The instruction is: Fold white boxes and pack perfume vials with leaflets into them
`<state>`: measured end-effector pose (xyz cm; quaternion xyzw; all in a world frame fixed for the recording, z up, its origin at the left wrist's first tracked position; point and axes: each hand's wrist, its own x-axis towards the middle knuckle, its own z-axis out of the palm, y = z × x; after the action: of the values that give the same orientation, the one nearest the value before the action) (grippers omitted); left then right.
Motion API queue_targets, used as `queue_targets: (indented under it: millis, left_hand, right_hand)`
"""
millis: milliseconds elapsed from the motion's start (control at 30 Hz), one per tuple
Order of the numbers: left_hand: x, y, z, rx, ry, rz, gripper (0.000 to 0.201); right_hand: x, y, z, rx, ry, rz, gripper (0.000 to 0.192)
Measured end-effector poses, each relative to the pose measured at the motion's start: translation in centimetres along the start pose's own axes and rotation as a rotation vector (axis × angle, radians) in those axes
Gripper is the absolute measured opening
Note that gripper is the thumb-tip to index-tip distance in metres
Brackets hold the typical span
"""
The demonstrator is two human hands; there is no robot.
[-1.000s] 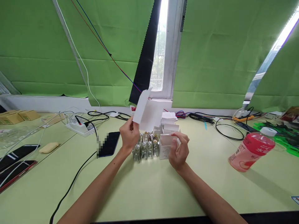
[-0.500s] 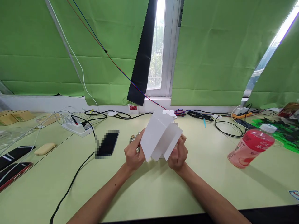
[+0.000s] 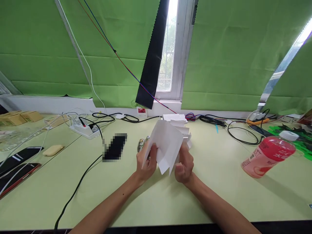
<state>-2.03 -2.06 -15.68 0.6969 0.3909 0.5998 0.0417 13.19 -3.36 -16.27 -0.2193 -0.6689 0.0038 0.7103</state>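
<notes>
A white card (image 3: 167, 138) and the left hand (image 3: 146, 165) partly hide shiny objects (image 3: 140, 145); pixelation masks a dark device (image 3: 115, 147).

Pale green tabletop (image 3: 156, 204), clock from centre. Nine: two dark phones (image 3: 21, 157), cream rounded case (image 3: 53, 150). Ten: white power strip (image 3: 80, 130), pixelated dark slab (image 3: 114, 149). Eleven: shiny items (image 3: 140, 145), partly hidden. One: white boxes (image 3: 184, 130), partly hidden. Two: bundled black cable (image 3: 212, 121). Three: pink bottle (image 3: 268, 156).
</notes>
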Motion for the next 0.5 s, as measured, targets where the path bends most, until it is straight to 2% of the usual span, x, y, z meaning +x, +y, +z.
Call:
queue_targets:
  millis: [233, 500]
  left_hand:
    - [-0.2, 0.0, 0.0, -0.083, -0.115, -0.051, 0.035]
    - [-1.2, -1.2, 0.4, -0.007, -0.148, 0.081, 0.047]
  right_hand:
    - [-0.2, -0.4, 0.3, 0.191, -0.138, 0.204, 0.077]
    - [-0.2, -0.4, 0.5, 0.355, -0.179, 0.348, 0.098]
